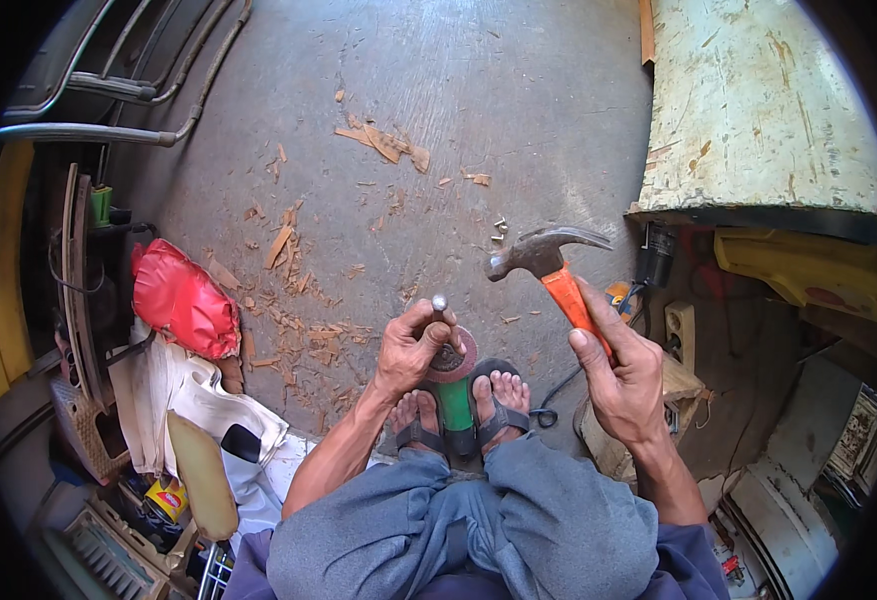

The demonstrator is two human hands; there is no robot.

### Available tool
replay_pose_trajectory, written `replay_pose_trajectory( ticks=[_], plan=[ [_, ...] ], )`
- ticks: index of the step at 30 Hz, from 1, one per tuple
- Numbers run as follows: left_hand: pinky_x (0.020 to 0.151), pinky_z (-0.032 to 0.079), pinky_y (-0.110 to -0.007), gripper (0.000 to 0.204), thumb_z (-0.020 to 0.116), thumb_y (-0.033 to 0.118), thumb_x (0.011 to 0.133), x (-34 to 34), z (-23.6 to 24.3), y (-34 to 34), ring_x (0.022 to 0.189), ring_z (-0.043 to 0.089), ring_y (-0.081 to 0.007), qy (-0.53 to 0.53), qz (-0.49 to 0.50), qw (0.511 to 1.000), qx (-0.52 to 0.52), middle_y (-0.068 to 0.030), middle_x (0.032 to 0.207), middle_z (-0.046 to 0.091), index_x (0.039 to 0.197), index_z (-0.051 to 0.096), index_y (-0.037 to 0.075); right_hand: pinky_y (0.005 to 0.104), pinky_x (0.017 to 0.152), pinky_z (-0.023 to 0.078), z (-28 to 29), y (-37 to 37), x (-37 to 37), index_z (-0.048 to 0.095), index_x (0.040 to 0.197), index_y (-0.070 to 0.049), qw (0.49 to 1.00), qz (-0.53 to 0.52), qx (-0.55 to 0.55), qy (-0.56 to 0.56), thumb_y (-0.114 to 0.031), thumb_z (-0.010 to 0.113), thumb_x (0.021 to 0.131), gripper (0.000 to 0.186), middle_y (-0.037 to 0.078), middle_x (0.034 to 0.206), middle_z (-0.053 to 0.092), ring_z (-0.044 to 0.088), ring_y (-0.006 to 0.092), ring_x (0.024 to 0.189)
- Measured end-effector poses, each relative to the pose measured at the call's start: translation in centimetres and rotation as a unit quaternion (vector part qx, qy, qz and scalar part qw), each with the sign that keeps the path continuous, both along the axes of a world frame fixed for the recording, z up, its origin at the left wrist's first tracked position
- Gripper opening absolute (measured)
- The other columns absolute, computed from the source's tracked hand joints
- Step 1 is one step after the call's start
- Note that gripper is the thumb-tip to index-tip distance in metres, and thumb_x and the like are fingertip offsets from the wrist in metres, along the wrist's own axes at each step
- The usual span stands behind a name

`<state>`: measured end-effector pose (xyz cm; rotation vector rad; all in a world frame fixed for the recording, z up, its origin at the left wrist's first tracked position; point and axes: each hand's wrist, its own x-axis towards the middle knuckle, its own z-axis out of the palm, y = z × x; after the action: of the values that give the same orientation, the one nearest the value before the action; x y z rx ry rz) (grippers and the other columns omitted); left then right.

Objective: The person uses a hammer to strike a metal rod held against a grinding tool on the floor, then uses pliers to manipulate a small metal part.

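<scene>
A claw hammer (550, 262) with a dark steel head and an orange handle is raised in my right hand (626, 378), fingers wrapped round the grip. My left hand (413, 350) closes on a metal rod (440, 303), perhaps a punch or chisel, whose round shiny top points up. Its lower end is hidden by the fingers. Just below that hand is a green angle grinder (453, 402) with a reddish-brown disc (455, 364). The grinder stands between my sandalled feet. The hammer head is apart from the rod, up and to its right.
Wood chips (293, 250) litter the concrete floor, with a few small metal pieces (499, 230) beyond the hammer. At left lie a red bundle (186, 300) and pale cloth (203, 395). A worn whitish panel (758, 110) stands at upper right; a black cable (545, 415) curls near my right foot.
</scene>
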<state>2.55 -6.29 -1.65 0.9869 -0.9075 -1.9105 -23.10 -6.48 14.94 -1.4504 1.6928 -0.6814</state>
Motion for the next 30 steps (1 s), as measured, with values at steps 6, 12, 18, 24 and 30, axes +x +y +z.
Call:
replay_pose_trajectory(
  ticks=[6, 12, 18, 24, 30],
  plan=[
    [0.073, 0.055, -0.031, 0.031, 0.068, 0.031, 0.1, -0.2, 0.4, -0.1, 0.076, 0.067, -0.0152, -0.015, 0.002, 1.0, 0.006, -0.0056, 0.083, 0.066, 0.108, 0.063, 0.002, 0.0334, 0.081, 0.056, -0.6, 0.2, 0.2, 0.058, 0.143, -0.004, 1.0, 0.008, -0.023, 0.004, -0.008, 0.066, 0.097, 0.046, 0.025, 0.107, 0.073, 0.075, 0.0235, 0.095],
    [0.068, 0.052, -0.029, 0.033, 0.07, 0.032, 0.099, -0.5, 0.7, -0.4, 0.073, 0.065, -0.0129, -0.084, -0.019, 0.996, -0.017, -0.0035, 0.08, 0.065, 0.108, 0.064, 0.001, 0.0326, 0.08, 0.055, -0.3, 0.3, 0.1, 0.059, 0.143, -0.005, 0.999, 0.018, -0.046, 0.001, -0.007, 0.067, 0.097, 0.047, 0.024, 0.106, 0.073, 0.074, 0.0229, 0.091],
    [0.063, 0.049, -0.025, 0.019, 0.071, 0.017, 0.098, -1.1, 1.6, -1.1, 0.069, 0.059, -0.0071, -0.119, -0.051, 0.991, -0.011, 0.0003, 0.082, 0.063, 0.107, 0.069, 0.0, 0.0327, 0.077, 0.055, 0.4, 0.2, -0.2, 0.058, 0.143, -0.005, 0.999, -0.003, -0.054, 0.003, -0.006, 0.068, 0.096, 0.049, 0.024, 0.106, 0.073, 0.074, 0.0217, 0.088],
    [0.062, 0.048, -0.024, 0.015, 0.069, 0.01, 0.096, -1.0, 1.6, -0.9, 0.071, 0.057, -0.0044, -0.158, -0.082, 0.983, -0.031, 0.0029, 0.079, 0.064, 0.108, 0.071, 0.002, 0.0347, 0.067, 0.054, -0.5, 2.4, 0.5, 0.058, 0.145, -0.009, 0.996, -0.022, -0.069, 0.05, -0.005, 0.069, 0.094, 0.053, 0.016, 0.091, 0.071, 0.068, 0.0185, 0.072],
    [0.064, 0.049, -0.026, 0.015, 0.067, 0.009, 0.094, -1.3, 1.9, -1.0, 0.072, 0.057, -0.0054, -0.194, -0.085, 0.975, -0.068, 0.0007, 0.08, 0.066, 0.106, 0.071, 0.001, 0.0279, 0.055, 0.046, 2.8, 1.5, -1.5, 0.057, 0.143, -0.007, 0.984, -0.143, -0.092, -0.05, -0.011, 0.061, 0.099, 0.044, 0.005, 0.076, 0.062, 0.054, 0.0117, 0.057]
  ],
)
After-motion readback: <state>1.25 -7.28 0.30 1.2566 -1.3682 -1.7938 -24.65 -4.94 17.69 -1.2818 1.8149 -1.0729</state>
